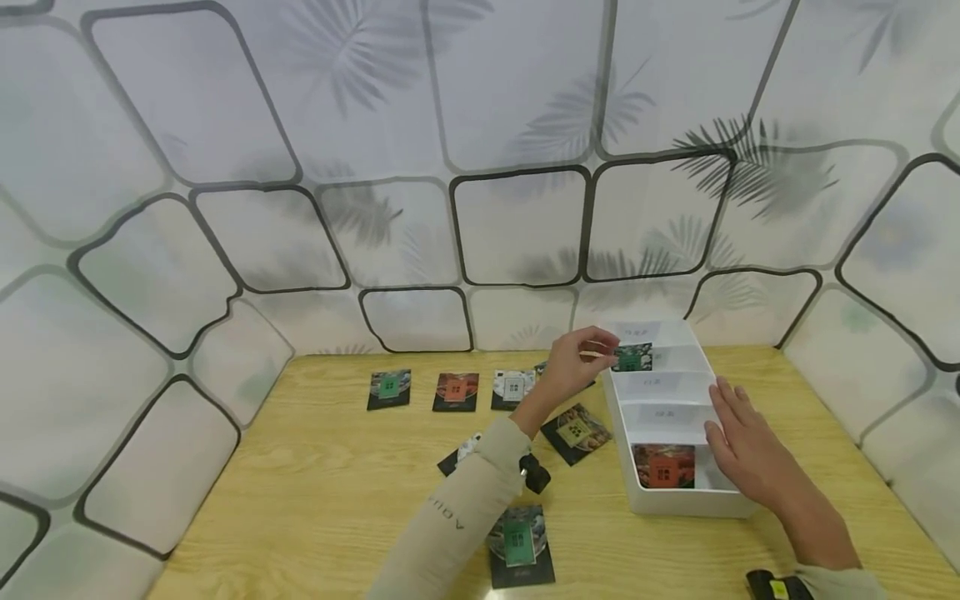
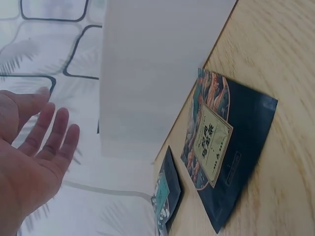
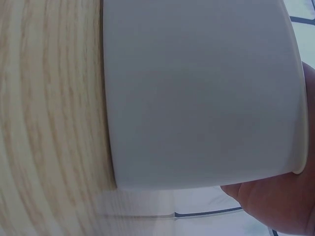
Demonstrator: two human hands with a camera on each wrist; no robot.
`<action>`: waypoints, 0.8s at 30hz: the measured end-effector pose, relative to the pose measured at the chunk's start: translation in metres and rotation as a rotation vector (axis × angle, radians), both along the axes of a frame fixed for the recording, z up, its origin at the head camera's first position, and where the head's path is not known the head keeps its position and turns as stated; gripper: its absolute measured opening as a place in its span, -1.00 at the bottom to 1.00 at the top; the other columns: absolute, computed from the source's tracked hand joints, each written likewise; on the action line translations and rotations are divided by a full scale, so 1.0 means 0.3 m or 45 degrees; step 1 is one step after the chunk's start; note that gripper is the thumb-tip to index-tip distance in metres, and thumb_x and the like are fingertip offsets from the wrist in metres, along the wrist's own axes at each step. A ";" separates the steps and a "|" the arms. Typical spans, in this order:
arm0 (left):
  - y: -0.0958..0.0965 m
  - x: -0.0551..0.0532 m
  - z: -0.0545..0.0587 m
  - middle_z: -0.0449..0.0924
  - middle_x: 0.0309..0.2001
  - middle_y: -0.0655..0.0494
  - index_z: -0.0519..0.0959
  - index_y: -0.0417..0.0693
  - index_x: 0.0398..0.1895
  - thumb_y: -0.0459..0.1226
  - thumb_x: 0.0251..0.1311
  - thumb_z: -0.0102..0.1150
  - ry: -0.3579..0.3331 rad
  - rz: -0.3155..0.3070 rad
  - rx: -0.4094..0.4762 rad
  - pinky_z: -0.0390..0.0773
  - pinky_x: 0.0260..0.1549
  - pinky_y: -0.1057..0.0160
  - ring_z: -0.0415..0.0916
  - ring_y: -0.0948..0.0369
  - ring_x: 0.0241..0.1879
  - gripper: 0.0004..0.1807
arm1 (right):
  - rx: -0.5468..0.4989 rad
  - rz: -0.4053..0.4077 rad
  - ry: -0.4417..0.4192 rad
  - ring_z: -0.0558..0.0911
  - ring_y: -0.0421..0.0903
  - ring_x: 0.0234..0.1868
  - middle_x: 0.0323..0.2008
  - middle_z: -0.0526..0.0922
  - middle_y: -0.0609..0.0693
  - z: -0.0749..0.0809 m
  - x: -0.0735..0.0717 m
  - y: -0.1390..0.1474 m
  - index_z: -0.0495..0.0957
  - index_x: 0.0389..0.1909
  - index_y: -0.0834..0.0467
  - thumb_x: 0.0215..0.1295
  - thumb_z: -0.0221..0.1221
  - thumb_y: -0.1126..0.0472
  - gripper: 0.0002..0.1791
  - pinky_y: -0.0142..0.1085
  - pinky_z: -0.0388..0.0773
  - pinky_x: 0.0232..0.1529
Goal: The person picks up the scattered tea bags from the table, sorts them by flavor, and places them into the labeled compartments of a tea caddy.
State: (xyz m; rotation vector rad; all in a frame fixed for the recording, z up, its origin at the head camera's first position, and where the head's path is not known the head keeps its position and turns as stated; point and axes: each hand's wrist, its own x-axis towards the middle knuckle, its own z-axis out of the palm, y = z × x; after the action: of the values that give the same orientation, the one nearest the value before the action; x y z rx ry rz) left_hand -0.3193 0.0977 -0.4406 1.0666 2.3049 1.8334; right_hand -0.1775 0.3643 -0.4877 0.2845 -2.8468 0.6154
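Observation:
In the head view, my left hand (image 1: 573,362) is over the left rim of a white divided box (image 1: 693,502). Its fingertips are beside a green-labelled packet (image 1: 633,357) standing in a rear compartment. The left wrist view shows the fingers (image 2: 59,130) loosely bent with nothing between them; the box wall (image 2: 147,73) hides the inside. My right hand (image 1: 757,450) rests along the box's right rim, fingers extended, thumb toward the inside. A red-labelled packet (image 1: 665,466) lies in the front compartment. In the right wrist view, the box wall (image 3: 202,98) covers most of that hand.
On the wooden table (image 1: 300,500) lie a green packet (image 1: 389,388), a red packet (image 1: 456,392), a white packet (image 1: 513,388) and a yellow-labelled packet (image 1: 576,433). Another green packet (image 1: 521,546) is near the front. My left sleeve (image 1: 457,508) partly covers a packet (image 1: 461,454). A patterned backdrop (image 1: 517,225) surrounds the table.

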 end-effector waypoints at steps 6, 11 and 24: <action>-0.025 0.043 0.019 0.66 0.01 -0.10 0.63 -0.21 0.08 -0.29 0.41 0.27 0.060 0.013 -0.063 0.61 -0.12 0.43 0.64 0.24 -0.04 -0.74 | -0.005 0.006 0.006 -0.17 0.42 0.57 0.56 -0.10 0.46 -0.001 0.004 0.005 -0.08 0.54 0.52 0.66 -0.21 0.12 -0.32 0.33 -0.17 0.46; -0.043 0.074 0.028 0.67 0.03 -0.11 0.64 -0.12 0.05 -0.33 0.41 0.26 0.086 0.048 -0.091 0.60 -0.13 0.44 0.63 0.33 -0.08 -0.79 | -0.011 0.012 0.030 -0.19 0.41 0.57 0.57 -0.11 0.44 -0.004 0.001 0.008 -0.08 0.54 0.51 0.66 -0.22 0.12 -0.32 0.36 -0.17 0.44; -0.124 0.154 -0.001 0.64 0.08 -0.04 0.62 -0.18 0.12 -0.41 0.39 0.25 0.005 0.018 -0.084 0.61 -0.04 0.35 0.64 0.12 0.00 -0.73 | 0.001 0.017 0.042 -0.17 0.42 0.57 0.55 -0.08 0.46 -0.016 -0.002 0.000 -0.05 0.53 0.53 0.66 -0.22 0.13 -0.33 0.37 -0.15 0.43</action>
State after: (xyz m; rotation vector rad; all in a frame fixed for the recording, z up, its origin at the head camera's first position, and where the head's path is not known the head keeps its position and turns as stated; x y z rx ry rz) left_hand -0.2731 0.0606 -0.4409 1.0493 2.3632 1.7480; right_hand -0.1782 0.3643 -0.4924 0.3116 -2.8158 0.6071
